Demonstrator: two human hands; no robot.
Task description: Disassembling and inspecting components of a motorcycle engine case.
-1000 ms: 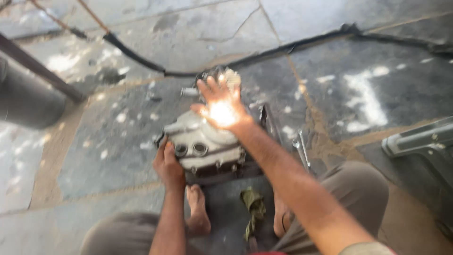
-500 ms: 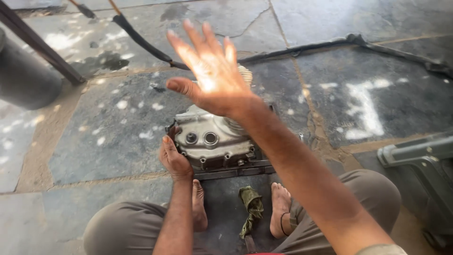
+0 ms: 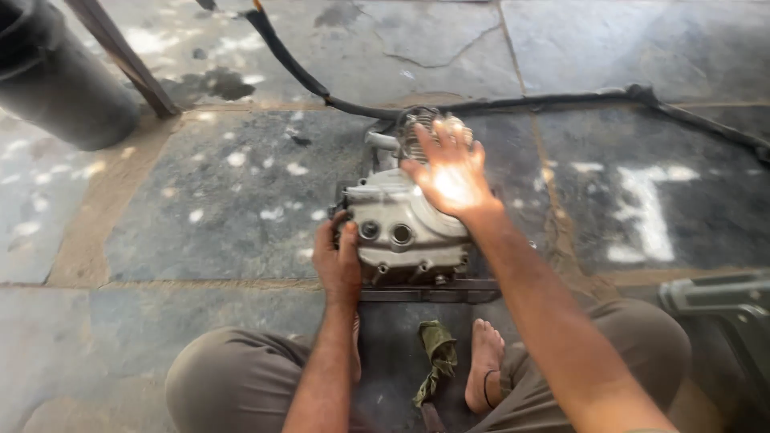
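Right hand (image 3: 451, 178) dropped back, open flat on grey engine casing (image 3: 401, 228); left hand (image 3: 337, 261) grips its near-left edge.

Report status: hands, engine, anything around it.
Left hand grips engine block at its left edge. Right hand, fingers spread, lies flat on top. Green rag between bare feet; black hose runs behind engine.

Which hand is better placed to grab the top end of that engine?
Right hand, probably: it lies open over the engine near its finned top. The left hand grips the near left edge.
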